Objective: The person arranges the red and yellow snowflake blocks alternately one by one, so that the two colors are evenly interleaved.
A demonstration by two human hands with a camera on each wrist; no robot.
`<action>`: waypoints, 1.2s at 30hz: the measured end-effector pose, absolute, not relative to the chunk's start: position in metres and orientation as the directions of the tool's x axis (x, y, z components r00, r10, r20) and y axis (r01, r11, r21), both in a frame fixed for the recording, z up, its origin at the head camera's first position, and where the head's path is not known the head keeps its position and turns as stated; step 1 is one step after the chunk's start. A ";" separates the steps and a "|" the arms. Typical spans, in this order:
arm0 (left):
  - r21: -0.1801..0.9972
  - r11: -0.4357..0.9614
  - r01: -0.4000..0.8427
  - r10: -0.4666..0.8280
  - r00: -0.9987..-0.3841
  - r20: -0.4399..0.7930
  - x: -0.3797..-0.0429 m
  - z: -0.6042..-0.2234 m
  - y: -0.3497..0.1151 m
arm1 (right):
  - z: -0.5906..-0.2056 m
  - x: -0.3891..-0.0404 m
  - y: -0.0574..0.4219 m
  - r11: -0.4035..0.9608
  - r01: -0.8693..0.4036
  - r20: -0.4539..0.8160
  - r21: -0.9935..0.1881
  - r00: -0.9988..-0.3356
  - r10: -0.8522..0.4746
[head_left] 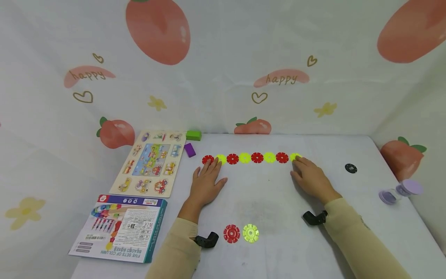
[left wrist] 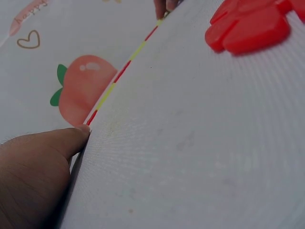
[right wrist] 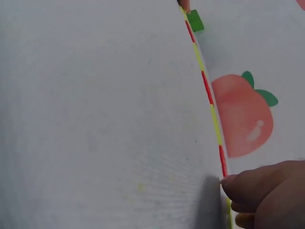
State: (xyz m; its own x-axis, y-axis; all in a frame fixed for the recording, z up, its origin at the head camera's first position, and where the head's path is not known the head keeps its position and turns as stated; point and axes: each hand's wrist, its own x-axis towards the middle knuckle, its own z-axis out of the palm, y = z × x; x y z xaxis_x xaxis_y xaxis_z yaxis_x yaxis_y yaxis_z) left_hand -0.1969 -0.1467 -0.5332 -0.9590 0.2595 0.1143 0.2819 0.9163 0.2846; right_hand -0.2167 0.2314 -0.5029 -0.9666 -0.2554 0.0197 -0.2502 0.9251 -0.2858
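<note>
A row of alternating red and yellow-green notched plastic discs runs across the back of the table. At its left end my left hand lies palm down with spread fingers, fingertips over the end red disc and the yellow-green disc beside it. My right hand rests its fingertips on the yellow-green disc at the right end, thumb apart from it. In the right wrist view, the row is seen nearly edge-on, partly hidden by my fingers. Nearer me lie one red disc and one yellow-green disc.
Left of the row are a wooden picture puzzle board, a bead set box, a green block and a purple block. A black disc and a lilac-capped sand timer are at the right. Patterned cloth hangs behind.
</note>
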 end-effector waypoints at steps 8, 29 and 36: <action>0.275 0.921 0.277 0.256 -0.960 0.110 -0.196 -0.535 -0.147 | -0.505 -0.216 0.230 0.918 -0.304 -0.011 -0.254 -0.948 -0.317; 0.284 0.916 0.284 0.263 -0.958 0.112 -0.198 -0.534 -0.147 | -0.480 -0.197 0.219 0.604 -0.217 0.080 -0.767 -0.966 -0.246; 0.282 0.917 0.281 0.260 -0.959 0.109 -0.197 -0.533 -0.147 | -0.468 -0.154 0.181 -0.018 -0.143 0.134 -0.990 -0.863 -0.486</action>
State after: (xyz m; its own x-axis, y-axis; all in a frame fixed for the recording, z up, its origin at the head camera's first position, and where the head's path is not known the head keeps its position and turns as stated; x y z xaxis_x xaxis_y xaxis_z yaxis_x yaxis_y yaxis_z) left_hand -0.1969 -0.1470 -0.5331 -0.9595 0.2601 0.1086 0.2806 0.9173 0.2825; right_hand -0.1543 0.1805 -0.4685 -0.8634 -0.4865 0.1336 -0.1429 -0.0182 -0.9896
